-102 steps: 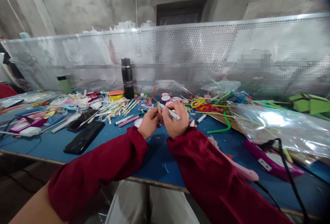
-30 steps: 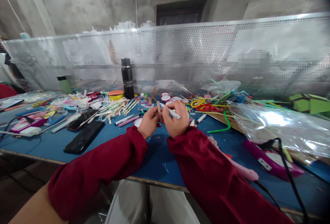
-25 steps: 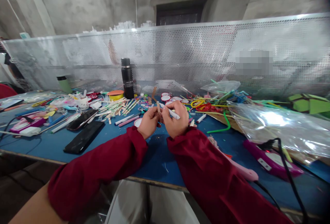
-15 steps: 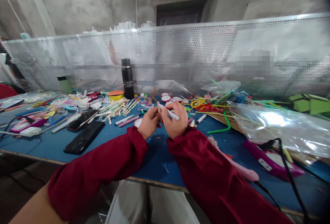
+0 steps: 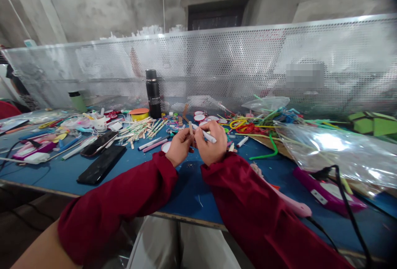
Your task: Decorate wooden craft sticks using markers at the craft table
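My right hand [image 5: 213, 147] is closed around a white marker pen [image 5: 209, 137], held like a writing tool and slanting up to the left. Pinched in my left hand [image 5: 179, 148] is a small pale wooden craft stick [image 5: 190, 127], standing roughly upright at the fingertips. The marker's tip end lies close to the stick; whether they touch is hidden by my fingers. Both hands are just above the blue table [image 5: 189, 194]. A white disc [image 5: 166, 147] and two capped markers [image 5: 155, 145] lie to the left of my left hand.
Behind the hands stand a black bottle [image 5: 153, 94] and a perforated metal screen [image 5: 217, 66]. Leftward lie craft sticks [image 5: 139, 130] and two phones [image 5: 101, 165]. To the right are pipe cleaners [image 5: 269, 153], plastic wrap [image 5: 335, 149], a purple power strip [image 5: 328, 196] and a pink corded tool [image 5: 297, 208].
The wooden stick now stands a little more upright and more exposed above my left fingers. The marker in my right hand has shifted slightly to the right.
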Motion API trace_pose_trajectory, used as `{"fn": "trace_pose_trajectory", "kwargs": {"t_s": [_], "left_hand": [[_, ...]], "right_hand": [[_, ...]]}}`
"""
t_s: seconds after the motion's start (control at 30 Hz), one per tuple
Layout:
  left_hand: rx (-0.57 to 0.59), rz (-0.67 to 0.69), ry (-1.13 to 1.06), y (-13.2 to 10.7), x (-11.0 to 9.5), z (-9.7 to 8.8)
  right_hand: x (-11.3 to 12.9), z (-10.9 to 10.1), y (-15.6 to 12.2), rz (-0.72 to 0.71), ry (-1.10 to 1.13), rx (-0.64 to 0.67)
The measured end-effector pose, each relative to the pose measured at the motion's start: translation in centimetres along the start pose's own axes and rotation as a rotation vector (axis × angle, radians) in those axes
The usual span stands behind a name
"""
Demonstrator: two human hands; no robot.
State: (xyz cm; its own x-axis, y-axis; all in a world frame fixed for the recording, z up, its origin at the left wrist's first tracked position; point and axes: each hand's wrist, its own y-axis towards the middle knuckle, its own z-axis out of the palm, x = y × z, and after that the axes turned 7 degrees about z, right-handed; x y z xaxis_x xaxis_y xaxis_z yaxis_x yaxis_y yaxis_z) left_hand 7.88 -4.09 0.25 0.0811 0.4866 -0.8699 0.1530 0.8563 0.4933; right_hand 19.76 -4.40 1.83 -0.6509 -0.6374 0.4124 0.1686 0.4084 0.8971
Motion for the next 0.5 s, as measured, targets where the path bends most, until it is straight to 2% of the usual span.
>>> {"fn": "trace_pose_trajectory", "kwargs": {"t_s": [0.5], "left_hand": [[-0.031, -0.020, -0.016, 0.00, -0.35, 0.02]], "right_hand": [[-0.01, -0.02, 0.01, -0.013, 0.016, -0.001]]}}
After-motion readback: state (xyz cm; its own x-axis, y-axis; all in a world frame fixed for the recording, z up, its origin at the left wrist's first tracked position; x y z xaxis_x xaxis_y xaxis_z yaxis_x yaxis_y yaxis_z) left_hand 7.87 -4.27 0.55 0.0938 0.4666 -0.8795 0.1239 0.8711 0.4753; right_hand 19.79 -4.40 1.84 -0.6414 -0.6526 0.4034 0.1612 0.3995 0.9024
